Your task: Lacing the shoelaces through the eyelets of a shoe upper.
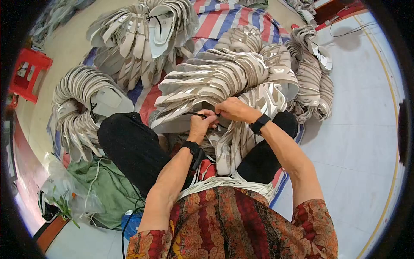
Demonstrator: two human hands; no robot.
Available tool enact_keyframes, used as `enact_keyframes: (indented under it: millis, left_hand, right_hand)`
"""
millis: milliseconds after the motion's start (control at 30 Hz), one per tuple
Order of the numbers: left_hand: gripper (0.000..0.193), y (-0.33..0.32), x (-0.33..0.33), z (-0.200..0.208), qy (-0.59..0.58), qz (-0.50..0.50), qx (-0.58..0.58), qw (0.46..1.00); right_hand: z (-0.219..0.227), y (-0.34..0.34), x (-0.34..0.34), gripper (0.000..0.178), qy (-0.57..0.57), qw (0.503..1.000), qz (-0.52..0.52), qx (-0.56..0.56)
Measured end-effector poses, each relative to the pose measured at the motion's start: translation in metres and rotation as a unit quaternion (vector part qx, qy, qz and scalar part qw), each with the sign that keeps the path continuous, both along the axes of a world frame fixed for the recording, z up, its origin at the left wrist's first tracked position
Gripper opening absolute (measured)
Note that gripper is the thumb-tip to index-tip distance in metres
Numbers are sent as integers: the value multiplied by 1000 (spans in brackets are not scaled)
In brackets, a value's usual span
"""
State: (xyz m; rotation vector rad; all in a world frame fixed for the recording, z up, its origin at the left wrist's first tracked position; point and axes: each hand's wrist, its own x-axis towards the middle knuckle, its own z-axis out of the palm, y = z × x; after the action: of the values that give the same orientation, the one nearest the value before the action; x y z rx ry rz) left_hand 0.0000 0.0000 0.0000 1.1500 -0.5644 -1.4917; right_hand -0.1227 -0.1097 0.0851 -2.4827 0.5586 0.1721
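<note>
Black cord (194,114), thin and dark against pale material, at the near edge of a large beige bundle (211,80), between dark-trousered knees (129,142). Probably very light, soft and limp, hard to break, perhaps slightly slippery; best taken close to the fingertips' meeting point, in a firm pinch. One strand running leftward over the bundle's edge, another short length showing below the right hand (236,110); knotted or merely crossed, impossible to tell behind the fingers.

Left hand (201,126) narrow, thumb and fingers pinched on the cord; right hand likewise drawn to a pinch, just beside, against the bundle's near edge. Many curved, layered pieces in that stack, with lighter stripes; likely flexible singly yet weighty together, safer held around the whole than by one layer.

Farther out, a curled bundle (82,95) to the left, tied with dark cord. Underneath, a striped sheet (215,23) in red, white and blue; at far left, a red stool (38,64).
</note>
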Motion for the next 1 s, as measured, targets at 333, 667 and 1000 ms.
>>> enact_keyframes:
  millis: [333,667,1000]
  left_hand:
    - [13,-2,-2,4,-125,7,72,990]
    - [17,0,6,-3,-246,-17,119,962]
    - [30,-4,7,-3,-107,-19,186,977]
  right_hand:
    - [9,5,-15,12,-18,995,-89,-30]
    - [10,9,-26,15,-21,985,-149,-86]
    - [28,16,-21,13,-16,990,-133,-53]
